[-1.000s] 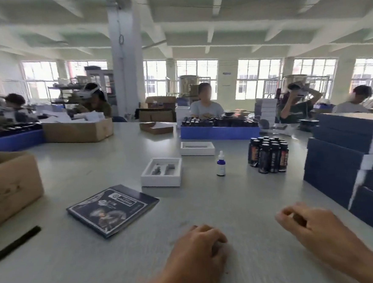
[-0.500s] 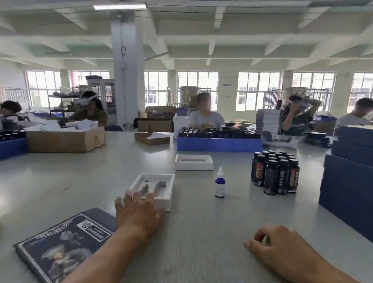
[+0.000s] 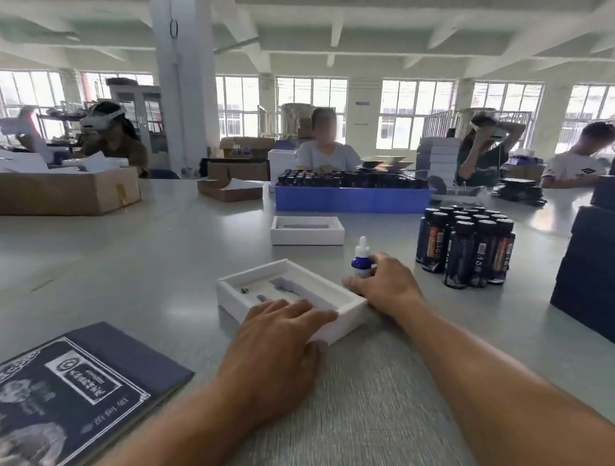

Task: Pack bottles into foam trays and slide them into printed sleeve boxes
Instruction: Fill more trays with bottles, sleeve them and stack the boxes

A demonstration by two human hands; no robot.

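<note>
The left hand [image 3: 280, 329] lies palm down on the near edge of a shallow white rectangular foam tray [image 3: 291, 295], its straight fingers spread over the tray's front rim, pressing rather than clasping. The right hand [image 3: 384, 280] reaches to the tray's right corner, where its fingers curl round the base of a small blue glass dropper bottle with a white cap [image 3: 361, 258]; the bottle stands upright just beside the tray, touching the table.

In the head view the tray sits at the middle of a pale grey worktable [image 3: 118, 253], turned at an angle, with cut-out recesses showing in its floor. What the small dark speck in its left part is cannot be told. To the left, near the front edge, lies a flat dark blue printed sleeve box with white ornament [image 3: 66, 395]. Behind the tray rests a second white foam tray [image 3: 307, 230], apart from the first. To the right stands a tight cluster of dark bottles with black caps [image 3: 467, 249], upright, and beyond it a stack of dark blue boxes [image 3: 607, 270]. Farther back, a blue plastic crate [image 3: 351, 199] carries rows of more dark bottles. Brown cardboard cartons [image 3: 59, 193] stand at the far left, and several people sit round the table's far side.
</note>
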